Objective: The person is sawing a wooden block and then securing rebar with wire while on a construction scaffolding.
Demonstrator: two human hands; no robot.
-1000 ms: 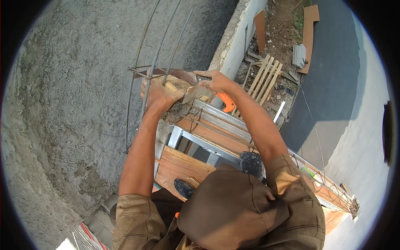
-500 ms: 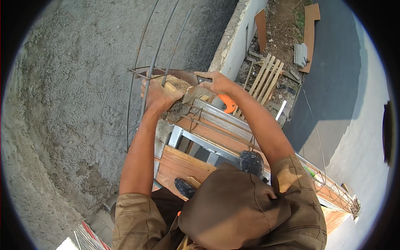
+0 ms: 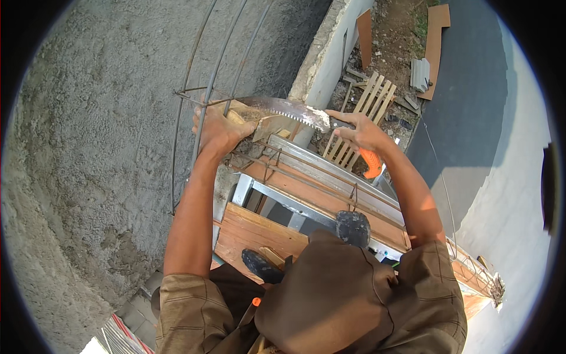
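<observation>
My right hand [image 3: 365, 133] is closed round the orange and black handle of a handsaw [image 3: 298, 112]. Its curved, toothed blade reaches left, with the far end at a short piece of wood [image 3: 236, 115]. My left hand [image 3: 219, 133] grips that wood, and its fingers are partly hidden behind the wood and the steel bars. Bent reinforcing bars [image 3: 221, 62], tied by a crosspiece, rise close beside the left hand and pass in front of it.
A rough grey cement wall [image 3: 112, 118] fills the left side. Below my hands are a metal frame [image 3: 289, 205], a plywood board [image 3: 256, 230] and my dark shoes [image 3: 354, 229]. Far below on the right lie a wooden pallet [image 3: 368, 112] and a paved road [image 3: 466, 100].
My right hand has drawn back to the right with the saw, baring much more of its blade. The left hand has stayed at the wood.
</observation>
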